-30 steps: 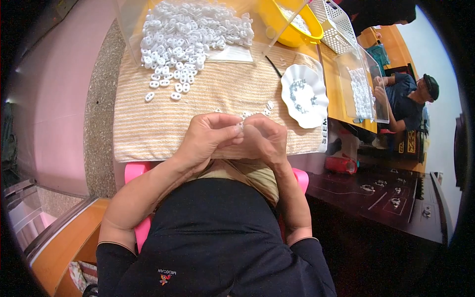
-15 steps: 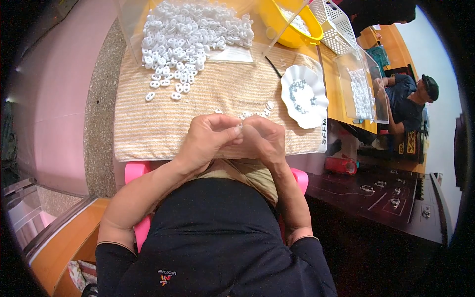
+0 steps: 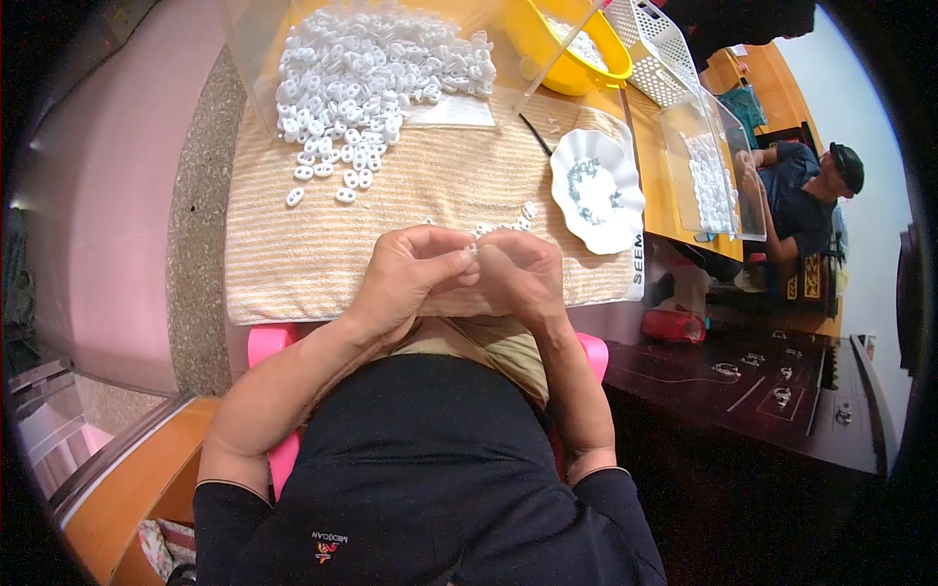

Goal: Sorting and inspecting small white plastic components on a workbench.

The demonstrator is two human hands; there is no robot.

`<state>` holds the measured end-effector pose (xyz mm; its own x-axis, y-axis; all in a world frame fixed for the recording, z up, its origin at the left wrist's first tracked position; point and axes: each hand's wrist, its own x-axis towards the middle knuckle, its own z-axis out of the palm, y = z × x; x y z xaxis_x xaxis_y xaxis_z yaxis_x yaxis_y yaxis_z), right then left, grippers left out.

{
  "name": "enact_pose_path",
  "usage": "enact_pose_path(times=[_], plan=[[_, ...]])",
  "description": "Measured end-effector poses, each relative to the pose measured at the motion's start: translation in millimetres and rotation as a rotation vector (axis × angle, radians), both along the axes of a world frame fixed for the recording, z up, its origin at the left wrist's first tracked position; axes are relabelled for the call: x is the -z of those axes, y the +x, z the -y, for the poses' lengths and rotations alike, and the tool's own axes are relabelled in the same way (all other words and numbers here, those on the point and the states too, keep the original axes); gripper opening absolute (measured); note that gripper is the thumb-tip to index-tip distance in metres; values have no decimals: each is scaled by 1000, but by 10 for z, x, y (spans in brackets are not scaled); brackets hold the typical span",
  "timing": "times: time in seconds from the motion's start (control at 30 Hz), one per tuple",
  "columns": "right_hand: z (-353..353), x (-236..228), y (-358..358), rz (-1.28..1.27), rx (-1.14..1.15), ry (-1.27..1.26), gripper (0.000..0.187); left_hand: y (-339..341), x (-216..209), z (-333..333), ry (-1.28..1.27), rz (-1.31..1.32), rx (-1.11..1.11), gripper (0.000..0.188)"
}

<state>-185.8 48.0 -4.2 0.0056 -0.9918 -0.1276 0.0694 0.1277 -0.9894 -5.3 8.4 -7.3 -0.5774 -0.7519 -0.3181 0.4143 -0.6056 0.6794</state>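
A cream-and-tan striped towel (image 3: pixel 322 264) covers the work surface across the centre of the frame, with yellowish wood (image 3: pixel 655 195) showing past its right edge. A speckled strip (image 3: pixel 200 215) and a smooth pink surface (image 3: pixel 122 205) fill the left; a dark, glossy panel (image 3: pixel 703 391) lies at lower right. At right, a co-worker (image 3: pixel 806 200) in a dark top and cap sits beyond a clear bin (image 3: pixel 749 200); a yellow basin (image 3: pixel 623 74) and a white perforated basket (image 3: pixel 674 78) stand at upper right, above a scalloped white dish (image 3: pixel 618 234). The left hand (image 3: pixel 415 278) and right hand (image 3: pixel 526 278) meet at frame centre, thumbs and forefingers pinched nearly closed about a small white piece (image 3: pixel 473 251). Fingertips hide most of it, so I cannot tell which way it points or how its long axis runs. Just above the right hand, small white parts (image 3: pixel 503 227) form an uneven line rising rightward. Among the pile of two-holed ovals (image 3: pixel 366 78) at upper left, the lowest left one slants up rightward, its right neighbour lying nearly crosswise.
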Motion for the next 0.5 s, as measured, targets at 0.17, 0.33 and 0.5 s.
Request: enact_pose_path(times=[0.17, 0.33, 0.5], plan=[[-7, 10, -5, 21, 11, 25, 14, 3, 27, 4, 24, -30, 4, 18], [-14, -8, -8, 56, 11, 22, 14, -2, 25, 8, 49, -51, 15, 19], [-19, 15, -20, 28, 15, 20, 14, 0, 37, 5, 52, -60, 14, 19]])
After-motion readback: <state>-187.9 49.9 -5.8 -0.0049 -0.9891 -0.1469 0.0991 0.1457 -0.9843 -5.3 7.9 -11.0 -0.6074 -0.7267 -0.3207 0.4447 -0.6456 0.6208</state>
